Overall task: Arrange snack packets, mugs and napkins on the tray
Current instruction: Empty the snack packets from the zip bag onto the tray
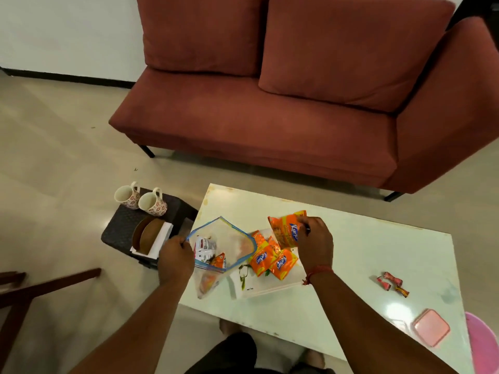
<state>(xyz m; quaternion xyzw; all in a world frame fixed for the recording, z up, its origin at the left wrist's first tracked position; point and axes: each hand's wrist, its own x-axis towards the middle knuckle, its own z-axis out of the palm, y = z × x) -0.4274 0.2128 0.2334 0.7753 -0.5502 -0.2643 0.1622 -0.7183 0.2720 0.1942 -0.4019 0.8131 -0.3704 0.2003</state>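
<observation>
fig. pale glossy rectangular tabletop (pixel 351 265), long axis running from 10 to 4 o'clock, carrying the work. on it, toward 9 o'clock, lies a flat white tray with a leaf print (pixel 259 286), partly covered; it is the target, so goods are gathered over it. a clear plastic zip bag with a blue rim (pixel 224 247) hangs over the tabletop's 9 o'clock edge, mouth held wide and facing up toward 12 o'clock, probably to ease withdrawal; a few packets remain inside. the left hand (pixel 175 259) is closed on the bag's rim. the right hand (pixel 314 242) is pinched on one orange foil snack packet (pixel 286 229), raised above the tray, its long axis tilted from 11 to 5 o'clock. a cluster of orange packets (pixel 272 261) rests on the tray, fanned unevenly. off the tabletop, at 9 o'clock, a dark woven stool (pixel 121 225) bears two white floral mugs (pixel 140 199), tipped, mouths toward 8 o'clock, and white napkins in a brown holder (pixel 151 238), not yet transferred.
</observation>
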